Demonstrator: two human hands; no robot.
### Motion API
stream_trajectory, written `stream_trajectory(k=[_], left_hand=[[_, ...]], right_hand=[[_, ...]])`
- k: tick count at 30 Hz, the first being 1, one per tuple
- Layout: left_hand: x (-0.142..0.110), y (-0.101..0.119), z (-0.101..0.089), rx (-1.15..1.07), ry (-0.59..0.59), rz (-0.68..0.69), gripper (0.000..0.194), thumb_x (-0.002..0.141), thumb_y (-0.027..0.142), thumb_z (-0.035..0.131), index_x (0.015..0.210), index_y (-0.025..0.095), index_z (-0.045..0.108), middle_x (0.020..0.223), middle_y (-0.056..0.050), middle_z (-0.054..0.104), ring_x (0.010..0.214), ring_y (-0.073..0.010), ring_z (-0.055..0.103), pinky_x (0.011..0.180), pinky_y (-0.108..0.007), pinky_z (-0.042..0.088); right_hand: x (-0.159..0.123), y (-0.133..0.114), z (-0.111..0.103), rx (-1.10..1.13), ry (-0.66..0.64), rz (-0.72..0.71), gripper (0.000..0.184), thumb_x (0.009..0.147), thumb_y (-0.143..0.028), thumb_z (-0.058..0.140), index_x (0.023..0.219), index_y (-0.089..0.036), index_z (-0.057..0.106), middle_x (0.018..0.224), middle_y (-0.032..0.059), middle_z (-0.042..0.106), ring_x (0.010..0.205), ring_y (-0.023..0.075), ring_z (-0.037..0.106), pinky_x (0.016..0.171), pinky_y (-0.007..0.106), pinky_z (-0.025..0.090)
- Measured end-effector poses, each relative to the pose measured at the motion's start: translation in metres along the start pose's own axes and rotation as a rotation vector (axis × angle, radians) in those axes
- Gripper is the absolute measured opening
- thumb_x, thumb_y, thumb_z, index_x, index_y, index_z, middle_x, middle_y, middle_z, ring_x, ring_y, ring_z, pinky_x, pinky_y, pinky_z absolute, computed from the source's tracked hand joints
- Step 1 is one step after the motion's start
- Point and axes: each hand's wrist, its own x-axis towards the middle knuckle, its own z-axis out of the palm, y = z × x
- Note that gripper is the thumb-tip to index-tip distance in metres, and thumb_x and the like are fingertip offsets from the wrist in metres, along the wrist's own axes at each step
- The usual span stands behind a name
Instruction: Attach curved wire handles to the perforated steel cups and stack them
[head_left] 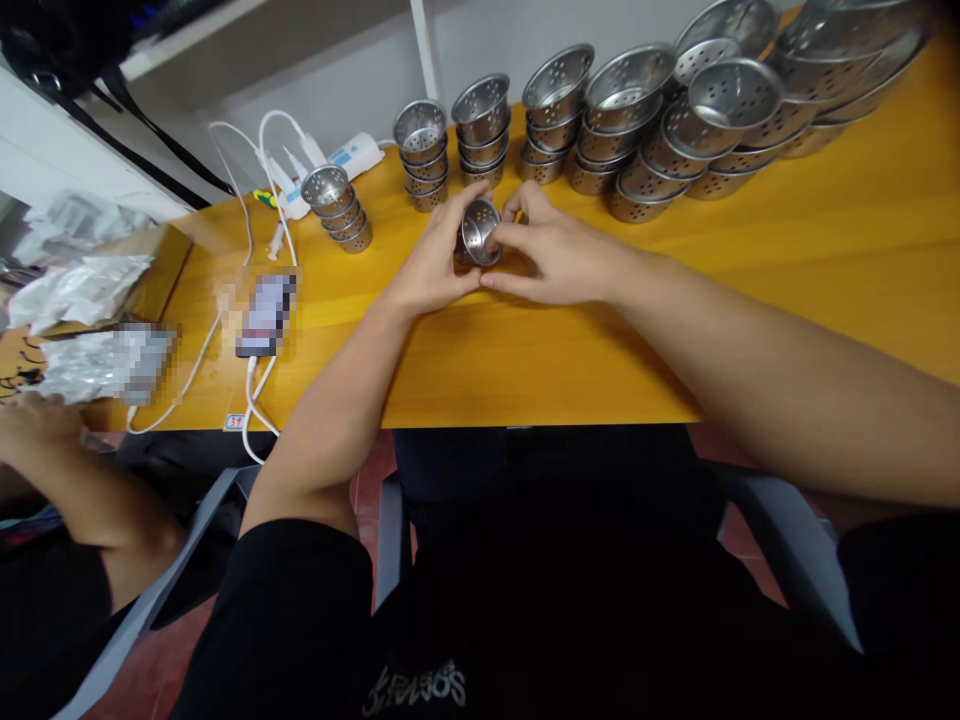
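A small perforated metal cup [481, 236] is tilted between my two hands above the table, its mouth facing me. My left hand [435, 255] is wrapped round the cup's left side. My right hand [551, 250] is curled at its right side, with fingertips at the rim and reaching into the mouth. Whether more cups are nested beneath it is hidden. Just behind my hands stand stacks of similar perforated cups, among them a narrow stack [426, 165] and a slightly wider stack [484, 135].
Wider cup stacks [626, 110] run along the back right. A short cup stack [341, 215] stands left of my hands. A phone [266, 315] with white cables lies farther left, near a power strip [356, 155]. Another person's arm [75, 470] is at the far left beside plastic bags [82, 285].
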Motion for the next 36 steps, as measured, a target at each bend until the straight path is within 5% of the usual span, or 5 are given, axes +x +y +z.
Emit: stream_trajectory(k=[8, 16, 27, 32, 36], left_hand=[[0.002, 0.001, -0.005, 0.010, -0.034, -0.009, 0.100, 0.116, 0.063, 0.083, 0.201, 0.035, 0.037, 0.200, -0.018, 0.056, 0.189, -0.0507, 0.055, 0.166, -0.072, 0.039], [0.002, 0.003, -0.002, -0.008, -0.064, -0.025, 0.096, 0.120, 0.071, 0.077, 0.200, 0.034, 0.040, 0.200, -0.020, 0.056, 0.189, -0.0506, 0.054, 0.166, -0.073, 0.039], [0.005, 0.013, -0.015, 0.020, -0.093, -0.057, 0.091, 0.115, 0.055, 0.082, 0.197, 0.033, 0.048, 0.201, -0.018, 0.059, 0.190, -0.0510, 0.054, 0.165, -0.078, 0.040], [0.000, -0.002, -0.034, 0.042, 0.069, -0.099, 0.096, 0.109, 0.074, 0.085, 0.192, 0.043, 0.050, 0.205, -0.010, 0.052, 0.197, -0.0480, 0.040, 0.170, -0.076, 0.029], [-0.010, -0.029, -0.069, 0.243, 0.386, -0.264, 0.103, 0.109, 0.105, 0.069, 0.190, 0.052, 0.036, 0.203, -0.004, 0.047, 0.202, -0.0411, 0.016, 0.173, -0.069, 0.012]], right_hand=[[0.004, 0.007, -0.002, 0.033, 0.148, 0.108, 0.061, 0.116, -0.094, 0.081, 0.143, -0.040, 0.088, 0.144, 0.0162, 0.080, 0.144, 0.0556, 0.068, 0.134, 0.081, 0.056], [0.004, 0.001, -0.013, 0.107, 0.128, 0.117, 0.048, 0.110, -0.088, 0.089, 0.113, -0.040, 0.085, 0.147, 0.0157, 0.079, 0.141, 0.0548, 0.068, 0.134, 0.088, 0.052], [0.006, -0.009, -0.017, 0.148, 0.130, 0.182, 0.039, 0.099, -0.094, 0.089, 0.114, -0.060, 0.098, 0.126, 0.0126, 0.084, 0.136, 0.0598, 0.065, 0.128, 0.095, 0.047], [0.004, -0.011, -0.024, 0.163, 0.013, 0.042, 0.059, 0.101, -0.098, 0.093, 0.101, -0.038, 0.090, 0.131, 0.0142, 0.081, 0.125, 0.0499, 0.075, 0.120, 0.080, 0.060], [0.000, 0.004, -0.024, 0.158, 0.009, 0.074, 0.058, 0.101, -0.101, 0.091, 0.104, -0.043, 0.090, 0.138, 0.0105, 0.083, 0.127, 0.0466, 0.073, 0.122, 0.075, 0.058]])
